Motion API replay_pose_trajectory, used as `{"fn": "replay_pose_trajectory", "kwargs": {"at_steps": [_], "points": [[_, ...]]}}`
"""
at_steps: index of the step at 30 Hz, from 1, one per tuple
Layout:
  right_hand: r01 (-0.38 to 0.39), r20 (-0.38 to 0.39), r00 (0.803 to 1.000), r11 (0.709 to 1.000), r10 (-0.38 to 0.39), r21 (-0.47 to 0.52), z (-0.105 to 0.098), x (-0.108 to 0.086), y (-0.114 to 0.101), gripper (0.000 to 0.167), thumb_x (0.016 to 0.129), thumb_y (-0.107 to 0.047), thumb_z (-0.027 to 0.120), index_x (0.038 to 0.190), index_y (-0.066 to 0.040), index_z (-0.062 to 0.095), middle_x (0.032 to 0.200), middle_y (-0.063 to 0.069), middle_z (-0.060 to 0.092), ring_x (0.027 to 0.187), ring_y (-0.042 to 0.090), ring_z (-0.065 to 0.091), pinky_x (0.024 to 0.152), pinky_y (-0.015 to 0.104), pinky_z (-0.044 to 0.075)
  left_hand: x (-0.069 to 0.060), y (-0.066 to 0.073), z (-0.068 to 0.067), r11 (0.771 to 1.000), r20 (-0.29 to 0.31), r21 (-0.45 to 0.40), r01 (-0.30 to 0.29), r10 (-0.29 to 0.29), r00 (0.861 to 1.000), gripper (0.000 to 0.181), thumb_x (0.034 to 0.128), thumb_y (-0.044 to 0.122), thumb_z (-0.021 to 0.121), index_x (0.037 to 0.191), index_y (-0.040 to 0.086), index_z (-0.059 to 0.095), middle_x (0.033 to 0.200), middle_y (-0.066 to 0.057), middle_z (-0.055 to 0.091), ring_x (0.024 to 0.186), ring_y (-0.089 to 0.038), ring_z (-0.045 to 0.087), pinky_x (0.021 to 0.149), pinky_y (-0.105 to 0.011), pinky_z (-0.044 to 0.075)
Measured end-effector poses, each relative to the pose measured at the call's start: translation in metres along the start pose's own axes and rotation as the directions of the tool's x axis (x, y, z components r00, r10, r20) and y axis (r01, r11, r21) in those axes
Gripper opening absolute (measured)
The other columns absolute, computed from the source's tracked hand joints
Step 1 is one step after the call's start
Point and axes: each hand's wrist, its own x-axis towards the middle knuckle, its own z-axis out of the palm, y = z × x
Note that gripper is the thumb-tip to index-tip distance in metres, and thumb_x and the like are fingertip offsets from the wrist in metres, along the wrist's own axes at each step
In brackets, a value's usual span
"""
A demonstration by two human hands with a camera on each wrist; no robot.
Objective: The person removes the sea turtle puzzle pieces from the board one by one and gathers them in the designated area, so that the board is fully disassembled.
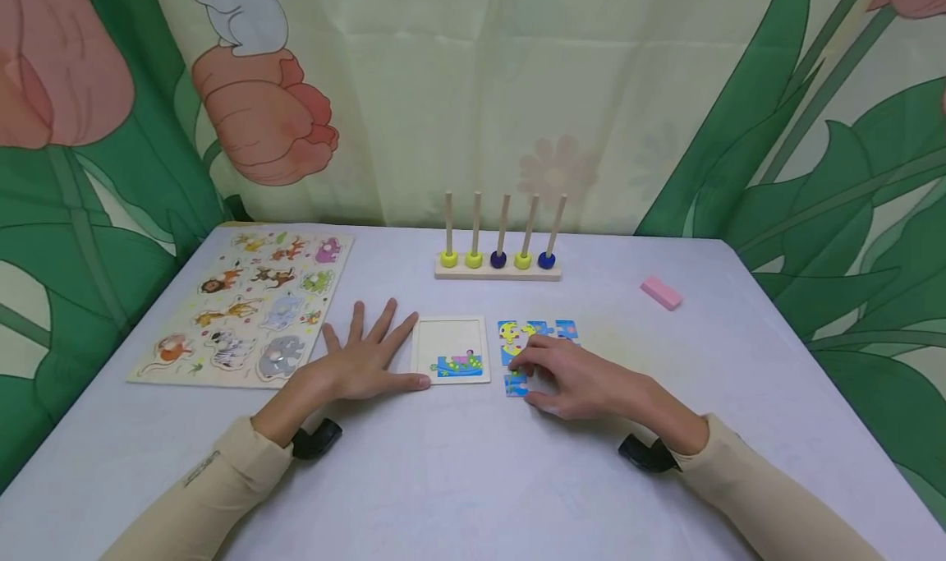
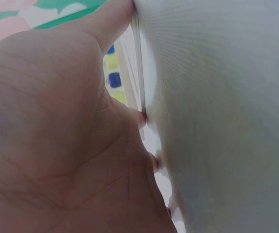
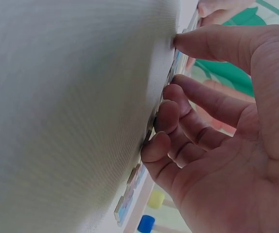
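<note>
A square wooden puzzle tray (image 1: 449, 320) lies between the hands, with several joined jigsaw pieces (image 1: 458, 366) along the bottom of its inside. My left hand (image 1: 358, 370) rests spread on the table at its left, thumb touching the tray's lower left corner. Right of the tray lie several loose blue and yellow jigsaw pieces (image 1: 510, 331). Over them is my right hand (image 1: 572, 376), fingers loosely bent and fingertips touching the pieces. In the right wrist view the thumb (image 3: 212, 43) stands apart from the other fingers. The hand partly hides the pieces beneath it.
A large animal puzzle board (image 1: 244, 306) lies at the left, close to the left hand. At the back stands a peg stand (image 1: 497, 273) with upright rods and yellow and dark blue beads. A pink block (image 1: 661, 293) lies at the right on the white-covered table (image 1: 458, 479).
</note>
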Motion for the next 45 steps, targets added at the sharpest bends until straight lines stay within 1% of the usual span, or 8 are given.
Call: {"fn": "replay_pose_trajectory", "kwargs": {"at_steps": [12, 17, 23, 26, 30, 37, 40, 45], "points": [[0.021, -0.005, 1.0, 1.0, -0.021, 0.005, 0.0, 0.0, 0.0, 0.036, 0.094, -0.023, 0.078, 0.129, -0.018, 0.072, 0.108, -0.005, 0.062, 0.097, 0.01, 0.052, 0.081, 0.027, 0.047, 0.0, 0.0, 0.001, 1.0, -0.005, -0.004, 0.001, -0.001, 1.0, 0.114, 0.084, 0.087, 0.06, 0.172, 0.032, 0.012, 0.181, -0.006, -0.014, 0.16, -0.051, -0.028, 0.11, -0.09, -0.017], [0.024, -0.014, 1.0, 1.0, -0.024, -0.01, -0.002, -0.001, -0.002, 0.035, 0.094, -0.024, 0.078, 0.128, -0.019, 0.073, 0.107, -0.006, 0.062, 0.098, 0.011, 0.053, 0.084, 0.029, 0.05, 0.0, 0.0, 0.0, 1.0, -0.006, 0.0, 0.001, -0.001, 1.0, 0.114, 0.0847, 0.087, 0.059, 0.172, 0.033, 0.011, 0.181, -0.005, -0.015, 0.159, -0.051, -0.029, 0.11, -0.09, -0.017], [0.075, -0.063, 0.995, 0.997, -0.075, -0.004, -0.003, 0.001, -0.008, 0.03, 0.097, -0.025, 0.075, 0.126, -0.019, 0.073, 0.114, -0.007, 0.066, 0.101, 0.01, 0.059, 0.092, 0.033, 0.054, 0.002, -0.001, 0.0, 1.0, -0.008, 0.008, 0.0, 0.0, 1.0, 0.113, 0.0847, 0.087, 0.059, 0.172, 0.033, 0.01, 0.181, -0.005, -0.015, 0.159, -0.051, -0.029, 0.11, -0.09, -0.017], [0.098, -0.072, 0.993, 0.995, -0.097, 0.011, -0.001, 0.008, -0.012, 0.03, 0.098, -0.024, 0.074, 0.127, -0.019, 0.073, 0.115, -0.006, 0.066, 0.101, 0.009, 0.06, 0.092, 0.032, 0.054, 0.002, -0.002, 0.0, 1.0, -0.008, 0.011, 0.001, -0.001, 1.0, 0.115, 0.0841, 0.088, 0.06, 0.172, 0.033, 0.011, 0.181, -0.006, -0.014, 0.159, -0.051, -0.029, 0.11, -0.09, -0.016], [0.108, -0.062, 0.992, 0.994, -0.106, 0.033, 0.001, 0.02, -0.019, 0.031, 0.099, -0.023, 0.073, 0.129, -0.018, 0.072, 0.113, -0.005, 0.065, 0.095, 0.01, 0.058, 0.085, 0.028, 0.053, 0.002, -0.002, 0.0, 1.0, -0.004, 0.01, 0.003, -0.003, 1.0, 0.115, 0.0835, 0.088, 0.06, 0.172, 0.033, 0.01, 0.181, -0.006, -0.014, 0.159, -0.051, -0.029, 0.11, -0.09, -0.016], [0.14, -0.058, 0.989, 0.986, -0.135, 0.094, 0.002, 0.046, -0.03, 0.028, 0.102, -0.014, 0.068, 0.129, -0.017, 0.073, 0.116, -0.004, 0.065, 0.085, 0.007, 0.058, 0.08, 0.024, 0.053, 0.002, -0.001, 0.0, 1.0, 0.0, 0.007, 0.008, -0.008, 1.0, 0.114, 0.0836, 0.089, 0.058, 0.172, 0.033, 0.011, 0.181, -0.005, -0.014, 0.16, -0.051, -0.028, 0.111, -0.09, -0.015], [0.155, -0.052, 0.987, 0.982, -0.15, 0.109, 0.003, 0.056, -0.033, 0.028, 0.103, -0.01, 0.066, 0.129, -0.016, 0.073, 0.119, -0.003, 0.066, 0.088, 0.007, 0.058, 0.082, 0.024, 0.054, 0.002, -0.001, 0.0, 1.0, 0.0, 0.009, 0.009, -0.009, 1.0, 0.115, 0.0832, 0.09, 0.057, 0.172, 0.034, 0.011, 0.181, -0.005, -0.014, 0.16, -0.051, -0.028, 0.11, -0.091, -0.015], [0.156, -0.016, 0.988, 0.982, -0.155, 0.108, 0.003, 0.069, -0.041, 0.028, 0.105, -0.011, 0.063, 0.131, -0.015, 0.073, 0.122, -0.001, 0.066, 0.098, 0.01, 0.06, 0.09, 0.027, 0.056, 0.004, -0.002, 0.001, 1.0, 0.005, 0.013, 0.0, 0.0, 1.0, 0.115, 0.0831, 0.091, 0.056, 0.171, 0.034, 0.01, 0.181, -0.006, -0.014, 0.159, -0.052, -0.028, 0.109, -0.092, -0.015]]}}
